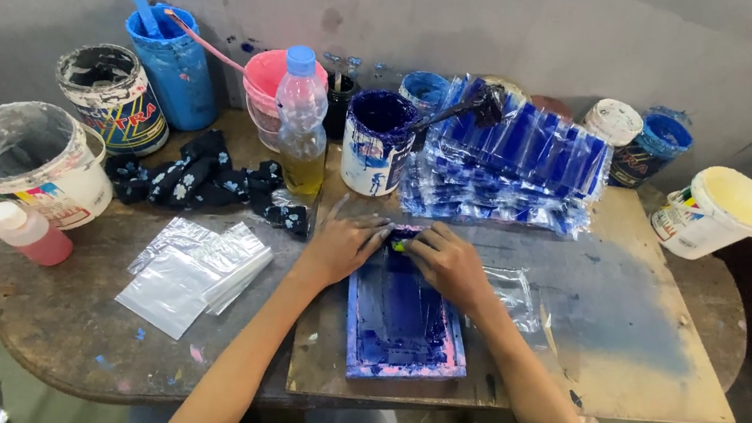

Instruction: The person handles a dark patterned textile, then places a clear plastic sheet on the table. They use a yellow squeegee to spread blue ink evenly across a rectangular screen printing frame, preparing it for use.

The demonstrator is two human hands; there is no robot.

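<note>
A small blue-stained printing frame (402, 325) with a pink-edged border lies on a wooden board (627, 348) in front of me. My left hand (345, 242) rests at the frame's far left corner, fingers spread on the board and frame edge. My right hand (446, 260) presses on the frame's far end, fingers curled over a small yellow-green item (400, 244) between both hands. A clear plastic bag (511, 293) lies partly under the frame on the right.
A stack of blue-printed plastic bags (511, 166) sits behind the frame. Clear bags (193, 270) lie at left, dark floral cloth (207, 183) beyond them. Paint buckets (375, 140), a plastic bottle (300, 126), a white tub (715, 213) and a pink bottle (31, 232) ring the round table (65, 326).
</note>
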